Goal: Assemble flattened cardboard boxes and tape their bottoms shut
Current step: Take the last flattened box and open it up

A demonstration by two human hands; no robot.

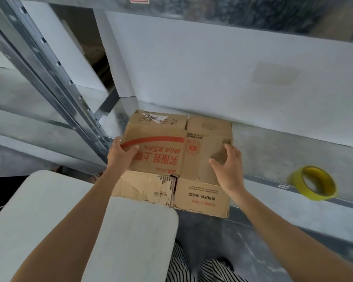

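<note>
– Where is the flattened box (171, 157)?

– On the metal shelf (273, 151), printed side up, red lettering upside down from here. Its far edge lies near the white panel (192, 68) at the back; its near flaps, one of them torn, stick out past the shelf's front edge.

– And the left hand (121, 154)?

– Its grip pinches the box's left edge, thumb laid on top by the red stripe, fingers hidden beneath the cardboard.

– The right hand (227, 165)?

– Its grip is spread and loosely bent over the right panel, with the thumb and forefinger tip on the cardboard. Whether the outer fingers hook the right edge, I cannot tell.

– Anything else?

– A roll of yellow tape (298, 183) stands on edge on the shelf, well apart to the right. A pale rounded pad (39, 210) sits under the left forearm, and striped trousers (212, 269) show below
</note>
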